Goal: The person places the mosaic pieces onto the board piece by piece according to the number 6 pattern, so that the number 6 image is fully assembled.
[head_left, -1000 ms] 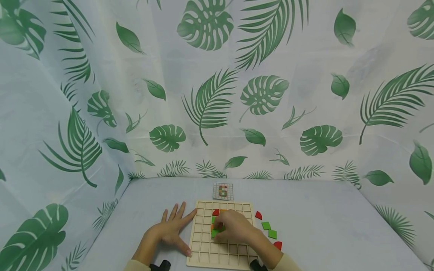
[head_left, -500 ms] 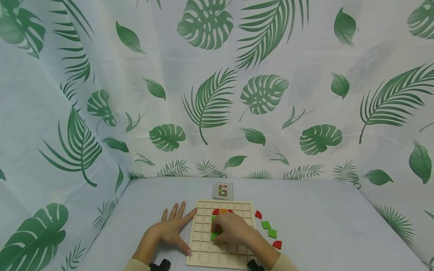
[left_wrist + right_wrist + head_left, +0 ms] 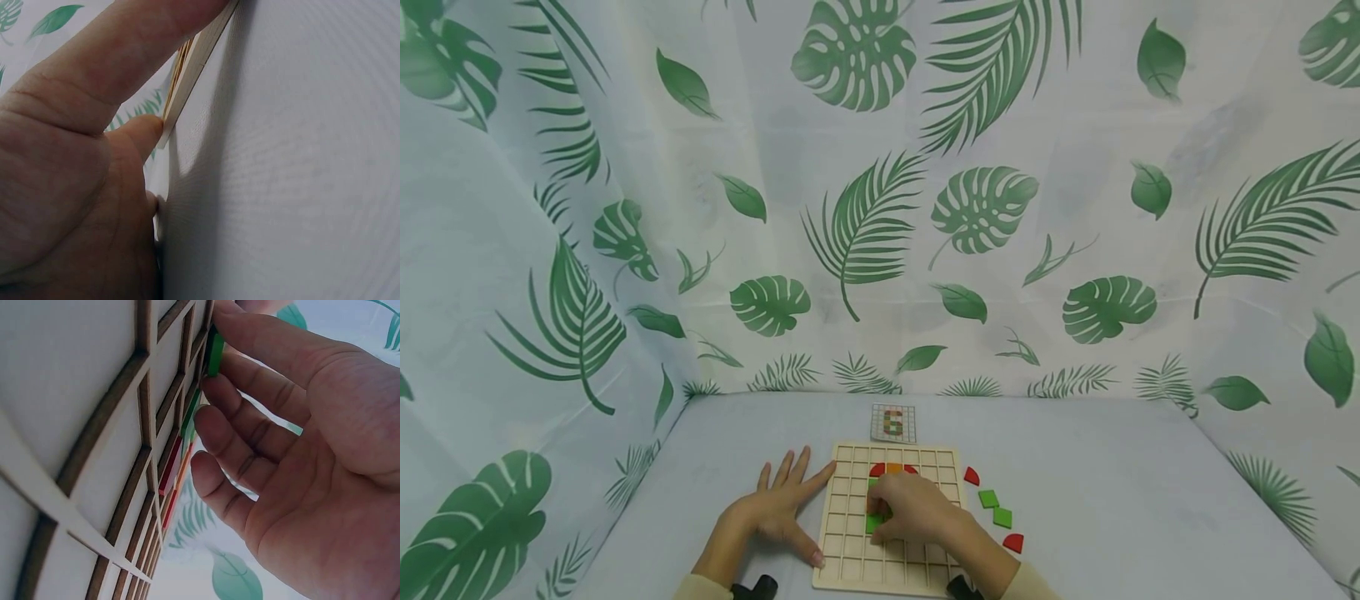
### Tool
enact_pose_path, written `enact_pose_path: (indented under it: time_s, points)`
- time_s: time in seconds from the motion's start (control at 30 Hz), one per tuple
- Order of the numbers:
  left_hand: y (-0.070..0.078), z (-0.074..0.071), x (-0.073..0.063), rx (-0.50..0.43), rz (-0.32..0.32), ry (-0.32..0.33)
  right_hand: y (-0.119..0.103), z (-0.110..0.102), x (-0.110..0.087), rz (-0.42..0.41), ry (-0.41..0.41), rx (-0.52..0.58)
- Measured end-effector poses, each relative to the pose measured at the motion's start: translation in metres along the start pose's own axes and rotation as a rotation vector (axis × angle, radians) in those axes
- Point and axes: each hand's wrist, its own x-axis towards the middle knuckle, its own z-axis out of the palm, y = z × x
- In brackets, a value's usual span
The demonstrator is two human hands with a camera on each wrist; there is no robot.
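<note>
My left hand (image 3: 778,508) lies spread beside the wooden grid board (image 3: 850,571), with its thumb and index fingertips at the board's left edge. In the left wrist view, the thumb (image 3: 119,56) reaches the board's pale side (image 3: 194,75). Over the middle of the grid is my right hand (image 3: 917,508), its fingers bent downward. A green tile (image 3: 215,353) sits between its thumb and fingers, close against the grid, in the right wrist view. Head view: a green tile (image 3: 873,523) shows by the thumb; a red quarter-round (image 3: 877,470) and an orange tile (image 3: 894,468) lie in cells above.
Right of the board lie two green tiles (image 3: 988,499) and two red quarter-rounds (image 3: 972,476), spaced down the table. Behind the board is a small card (image 3: 893,423) printed with a coloured 6 on a grid. A leaf-patterned cloth (image 3: 880,250) encloses the table.
My right hand has shifted slightly left and lower on the board, uncovering a red piece right of the orange tile. Over the last half second it has stayed nearly still. The left hand has not moved.
</note>
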Motion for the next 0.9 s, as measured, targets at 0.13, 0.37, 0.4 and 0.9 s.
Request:
enact_pose_path:
  time_s: [0.13,0.37,0.4,0.9]
  points:
    - [-0.001,0.001,0.001,0.002,0.003,-0.002,0.0,0.0,0.0,-0.005,0.0,-0.006]
    - [-0.002,0.002,0.001,0.01,0.009,-0.001,0.003,-0.005,-0.004,-0.025,0.035,0.012]
    - [-0.002,0.002,0.001,0.01,0.01,-0.001,0.004,-0.006,-0.006,-0.026,0.049,0.028]
    - [-0.001,0.0,0.001,0.003,0.009,-0.001,0.04,-0.049,-0.041,0.004,0.291,0.085]
